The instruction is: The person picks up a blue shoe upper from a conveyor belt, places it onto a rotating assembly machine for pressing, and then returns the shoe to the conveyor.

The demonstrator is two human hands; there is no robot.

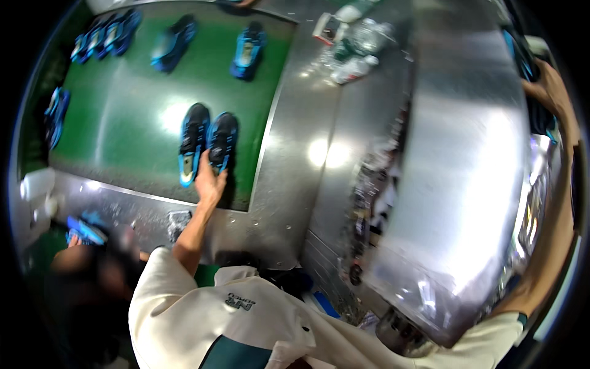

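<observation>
Left hand [210, 183] rests fingers on right shoe [221, 141] of pair on belt [123, 123]. Right hand [549, 89] grips dark item; grip detail unclear.

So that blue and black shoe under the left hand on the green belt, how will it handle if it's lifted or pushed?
The shoe looks light and part-soft: a sneaker build, so the upper may flex. It lies flat on its sole, so unlikely to roll. The left hand touches its heel end; a push there may slide it along the green belt.
</observation>
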